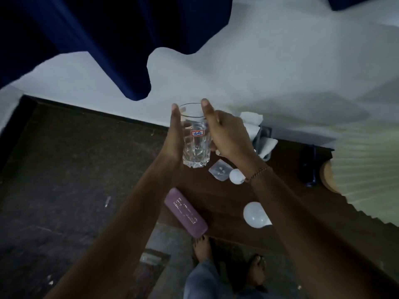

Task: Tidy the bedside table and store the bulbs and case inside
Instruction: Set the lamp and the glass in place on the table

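Note:
I hold a clear drinking glass (196, 145) with a small sticker between both hands, raised above the dark wooden bedside table (228, 203). My left hand (174, 139) presses flat against its left side and my right hand (226, 134) wraps its right side. On the table below lie a mauve oblong case (186, 214) at the front edge, a large white bulb (255, 214) to its right and a smaller white bulb (236, 176) partly hidden by my right wrist.
A small clear packet (219, 172) lies by the smaller bulb. White tissue and a metal holder (262, 134) sit at the table's back by the wall. A pleated lampshade (367, 169) fills the right, with a dark object (309, 169) beside it. Blue curtain (108, 39) hangs upper left. My bare feet (203, 247) stand below.

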### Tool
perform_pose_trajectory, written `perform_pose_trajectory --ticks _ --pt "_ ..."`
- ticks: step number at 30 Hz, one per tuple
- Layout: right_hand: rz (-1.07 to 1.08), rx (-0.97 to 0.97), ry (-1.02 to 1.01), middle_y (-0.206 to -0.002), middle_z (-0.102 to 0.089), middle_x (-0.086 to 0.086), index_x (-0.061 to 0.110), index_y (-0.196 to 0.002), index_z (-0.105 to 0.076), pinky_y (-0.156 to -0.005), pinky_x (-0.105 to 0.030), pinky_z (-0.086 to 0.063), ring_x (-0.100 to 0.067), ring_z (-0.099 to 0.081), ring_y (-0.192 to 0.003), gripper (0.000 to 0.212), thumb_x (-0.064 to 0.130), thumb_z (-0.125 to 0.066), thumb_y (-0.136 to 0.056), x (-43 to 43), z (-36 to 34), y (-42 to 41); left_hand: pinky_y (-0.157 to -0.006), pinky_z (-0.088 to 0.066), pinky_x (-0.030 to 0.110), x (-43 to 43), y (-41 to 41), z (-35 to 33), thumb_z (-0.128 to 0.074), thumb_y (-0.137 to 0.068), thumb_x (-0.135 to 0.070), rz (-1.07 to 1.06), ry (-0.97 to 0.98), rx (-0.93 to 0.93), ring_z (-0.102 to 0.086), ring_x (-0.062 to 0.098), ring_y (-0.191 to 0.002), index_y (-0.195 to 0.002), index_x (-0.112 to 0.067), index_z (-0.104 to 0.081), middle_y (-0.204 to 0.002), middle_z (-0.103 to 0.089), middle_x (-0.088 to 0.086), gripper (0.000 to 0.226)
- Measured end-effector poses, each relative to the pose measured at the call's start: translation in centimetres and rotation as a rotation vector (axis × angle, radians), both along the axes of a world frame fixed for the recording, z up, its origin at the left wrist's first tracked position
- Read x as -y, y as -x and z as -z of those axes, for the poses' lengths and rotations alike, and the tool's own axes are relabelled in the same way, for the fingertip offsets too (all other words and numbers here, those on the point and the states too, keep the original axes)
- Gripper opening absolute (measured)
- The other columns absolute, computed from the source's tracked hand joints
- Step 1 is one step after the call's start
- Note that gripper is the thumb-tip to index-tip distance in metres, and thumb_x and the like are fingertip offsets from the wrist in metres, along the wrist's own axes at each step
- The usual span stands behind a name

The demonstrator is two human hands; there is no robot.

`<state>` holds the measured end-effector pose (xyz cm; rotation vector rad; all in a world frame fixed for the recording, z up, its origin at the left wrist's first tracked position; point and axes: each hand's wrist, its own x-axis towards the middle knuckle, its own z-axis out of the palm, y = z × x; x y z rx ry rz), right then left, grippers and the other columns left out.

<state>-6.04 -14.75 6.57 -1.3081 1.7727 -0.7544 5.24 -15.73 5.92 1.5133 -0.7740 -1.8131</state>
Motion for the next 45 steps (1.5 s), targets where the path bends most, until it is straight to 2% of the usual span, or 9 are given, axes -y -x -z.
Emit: perform_pose_trajectory --ticks 5,8,11,15,22,26,33,37,45 --pt "-0.115 -0.121 -0.119 -0.063 -0.051 -0.007 0.014 -0.06 -0.041 -0.062 -0.034 -0.044 -0.027 -0.057 -0.062 0.038 0.028 -0.035 -0.094 3.2 0.4 0.3 -0.08 -0.044 0.038 2.7 -0.2 0.0 -0.035 -0.091 -0.03 0.076 -0.217 -0.027 -0.055 0.032 -0.089 -0.111 -0.003 -0.049 -0.105 -0.051 0.021 0.037" --pt "-0.139 -0.167 -0.115 -0.059 -0.048 -0.011 0.007 -0.06 -0.038 -0.048 -0.025 -0.037 -0.03 -0.064 -0.065 0.035 0.018 -0.038 -0.093 4.1 1.3 0.4 -0.101 -0.04 0.048 4.1 0.0 0.6 -0.039 -0.09 -0.015 0.087 -0.153 0.254 -0.054 0.036 -0.111 -0.095 -0.007 -0.055 -0.121 -0.055 0.022 0.018" --pt "-0.191 -0.214 -0.15 -0.059 -0.049 -0.006 0.005 -0.065 -0.045 -0.04 -0.014 -0.029 -0.019 -0.058 -0.056 0.03 0.015 -0.041 -0.093 4.8 2.1 0.5 -0.102 -0.041 0.049 5.3 0.1 1.4 -0.04 -0.092 -0.014 0.199 -0.104 0.393 -0.05 0.04 -0.122 -0.118 -0.001 -0.056 -0.131 -0.054 0.023 0.033" --pt "-0.224 -0.213 -0.186 -0.098 -0.062 -0.026 -0.01 -0.1 -0.053 -0.048 -0.017 -0.034 -0.035 -0.065 -0.085 0.024 0.012 -0.046 -0.092 5.5 3.3 0.4 -0.097 -0.047 0.052 6.2 -0.1 2.5 -0.037 -0.093 -0.01 0.293 -0.095 0.496 -0.054 0.041 -0.115 -0.123 0.001 -0.053 -0.127 -0.055 0.023 0.035" --pt "-0.305 -0.259 -0.269 -0.115 -0.054 -0.026 -0.002 -0.097 -0.047 -0.05 -0.021 -0.037 -0.037 -0.059 -0.101 0.008 0.0 -0.043 -0.091 5.5 4.3 -0.1 -0.088 -0.054 0.051 6.9 -0.6 3.8 -0.041 -0.093 -0.003 0.438 -0.033 0.679 -0.063 0.042 -0.101 -0.115 0.011 -0.054 -0.117 -0.058 0.029 0.029" --pt "-0.305 -0.285 -0.334 -0.116 -0.054 -0.023 -0.006 -0.105 -0.05 -0.053 -0.02 -0.036 -0.033 -0.059 -0.102 0.016 -0.002 -0.047 -0.09 5.8 4.7 -0.6 -0.084 -0.056 0.047 7.1 -0.7 4.4 -0.044 -0.093 -0.003 0.452 -0.018 0.726 -0.065 0.039 -0.094 -0.113 0.007 -0.053 -0.115 -0.058 0.025 0.024" --pt "-0.306 -0.377 -0.333 -0.111 -0.064 -0.021 0.011 -0.058 -0.029 -0.051 -0.02 -0.035 -0.03 -0.06 -0.104 0.038 0.002 -0.048 -0.089 6.0 5.2 -1.0 -0.077 -0.058 0.04 6.7 -0.9 5.1 -0.046 -0.087 0.004 0.461 0.008 0.781 -0.065 0.031 -0.083 -0.11 0.005 -0.056 -0.098 -0.06 0.019 0.025" --pt "-0.305 -0.407 -0.318 -0.112 -0.062 -0.021 0.002 -0.085 -0.051 -0.061 -0.023 -0.043 -0.031 -0.06 -0.104 0.007 0.003 -0.047 -0.091 5.4 5.1 -0.8 -0.086 -0.055 0.049 6.2 -1.3 4.8 -0.05 -0.082 0.004 0.464 0.077 0.783 -0.066 0.039 -0.093 -0.098 0.006 -0.065 -0.098 -0.067 0.027 0.022" --pt "-0.197 -0.407 -0.135 -0.11 -0.063 -0.022 -0.005 -0.112 -0.056 -0.085 -0.033 -0.049 -0.033 -0.063 -0.099 0.026 0.006 -0.054 -0.089 3.9 1.4 0.5 -0.056 -0.049 0.032 5.0 -2.1 2.9 -0.061 -0.084 -0.019 0.291 0.197 0.797 -0.06 0.029 -0.065 -0.097 0.005 -0.067 -0.08 -0.063 0.017 0.028"
